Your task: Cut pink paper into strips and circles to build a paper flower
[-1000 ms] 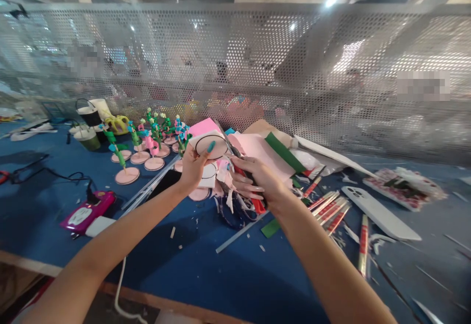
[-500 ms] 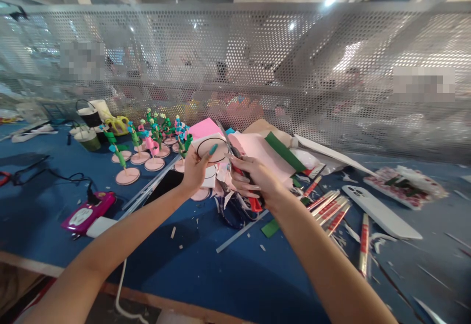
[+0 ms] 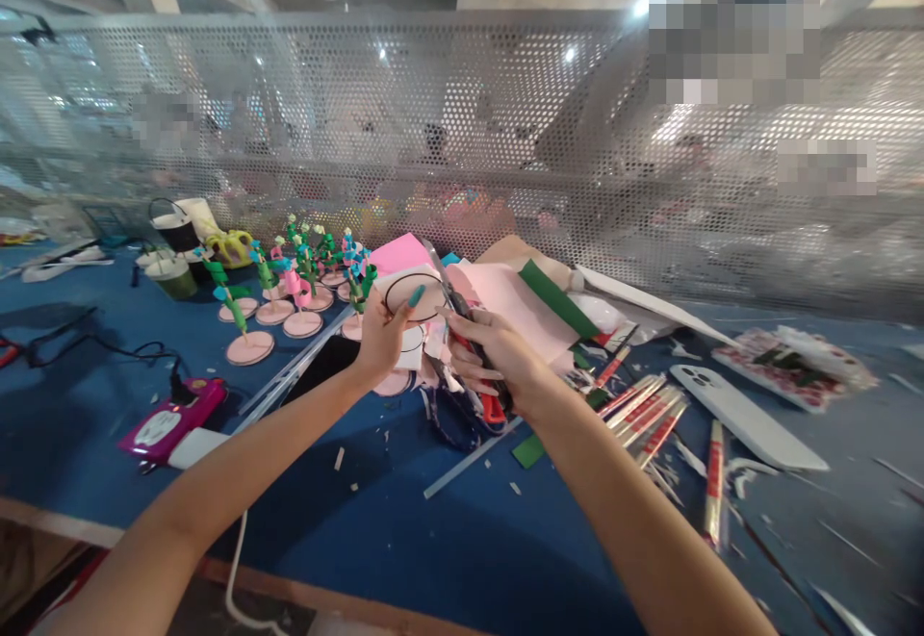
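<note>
My left hand (image 3: 384, 333) is closed on a piece of pale paper (image 3: 404, 292) with a dark circle drawn on it, thumb on top. A second drawn curve shows on white paper (image 3: 410, 347) just below. My right hand (image 3: 498, 357) is wrapped round scissors (image 3: 493, 407) with red and black handles; their blades point up at the right edge of the held paper. Whether the blades are apart I cannot tell. Behind the hands lie a bright pink sheet (image 3: 397, 253), a pale pink sheet (image 3: 498, 290) and a green strip (image 3: 555, 299).
Several small paper flowers on round pink bases (image 3: 250, 347) stand to the left. Nearer are a magenta device (image 3: 177, 419) and cables. On the right lie red-and-silver sticks (image 3: 642, 405), a white phone (image 3: 747, 415) and scraps. A perforated metal screen (image 3: 462, 136) rises behind the blue table (image 3: 404, 540).
My right hand and the scissors have shifted very slightly left beside the held paper. My left hand keeps nearly the same place and grip.
</note>
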{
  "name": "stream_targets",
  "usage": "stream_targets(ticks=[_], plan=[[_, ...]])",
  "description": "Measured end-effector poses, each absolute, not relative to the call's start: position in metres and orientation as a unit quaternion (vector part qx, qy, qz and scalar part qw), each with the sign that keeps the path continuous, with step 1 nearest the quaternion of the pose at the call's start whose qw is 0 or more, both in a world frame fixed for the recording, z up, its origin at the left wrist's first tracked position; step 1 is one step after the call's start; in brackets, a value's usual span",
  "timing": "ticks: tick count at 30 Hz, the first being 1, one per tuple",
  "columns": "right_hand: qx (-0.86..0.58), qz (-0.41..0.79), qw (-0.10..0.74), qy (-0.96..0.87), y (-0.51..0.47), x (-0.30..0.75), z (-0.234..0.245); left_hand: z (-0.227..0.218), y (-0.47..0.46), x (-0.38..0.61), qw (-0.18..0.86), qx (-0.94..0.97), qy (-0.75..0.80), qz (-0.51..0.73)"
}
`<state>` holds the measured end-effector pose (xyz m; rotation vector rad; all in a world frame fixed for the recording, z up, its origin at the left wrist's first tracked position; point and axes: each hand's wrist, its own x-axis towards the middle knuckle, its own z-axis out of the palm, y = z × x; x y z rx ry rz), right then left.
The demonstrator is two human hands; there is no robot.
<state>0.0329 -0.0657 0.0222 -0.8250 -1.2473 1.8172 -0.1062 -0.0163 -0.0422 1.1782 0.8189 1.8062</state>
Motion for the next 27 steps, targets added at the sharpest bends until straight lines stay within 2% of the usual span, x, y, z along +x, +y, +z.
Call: stream_targets(ticks=[8, 15, 27], plan=[[-0.325, 0.722, 0.365, -0.490, -0.0654, 0.0330, 0.0196, -0.0421, -0.0138, -0.1099, 0.393, 0.463, 0.326, 0.724], [-0.319, 0.729, 0.394, -0.461, -0.0665, 0.0303, 0.0171, -0.0430, -0.0158, -0.1085, 0.392, 0.477, 0.315, 0.720], [-0.290, 0.763, 0.346, -0.463, -0.0645, 0.0337, 0.0251, -0.0512, -0.0105, -0.1073, 0.385, 0.476, 0.316, 0.725]])
